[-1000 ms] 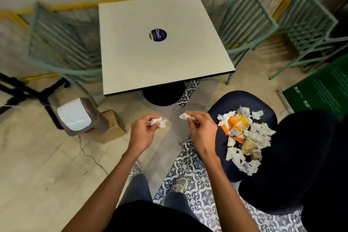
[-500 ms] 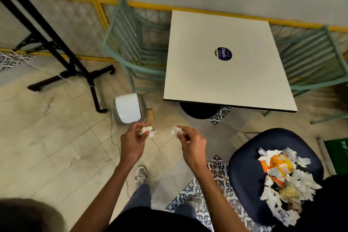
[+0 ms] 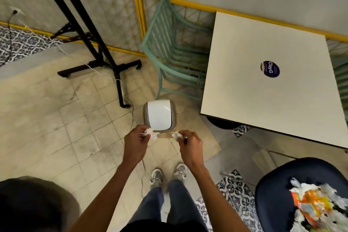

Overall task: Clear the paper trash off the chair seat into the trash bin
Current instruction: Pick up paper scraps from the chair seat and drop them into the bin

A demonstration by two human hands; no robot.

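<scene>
Trash bin (image 3: 160, 116): on the floor, white lid up and apparently closed; sat off to one side a second ago, now dead ahead of the person.
Left hand (image 3: 134, 142): raised at the bin's near edge, fingers (image 3: 143, 130) clamped on a crumpled white scrap (image 3: 150, 133) that overlaps the lid's near corner in view; closer to the bin than a moment ago.
Right hand (image 3: 191, 146): level with the left, just short of the bin on its right side, fingers (image 3: 186, 134) pinched on a second white scrap (image 3: 177, 135).
Chair seat (image 3: 273, 194): now well apart from the bin, to its right and nearer the person.
Paper pile (image 3: 316, 205): on that seat, white shreds around an orange wrapper, far from the bin.
Meaning: carry nearly done, drop not yet made; lid likely needs pushing or opening first.
Outlook: only two scraps in this load, so probably many more trips between seat and bin.
</scene>
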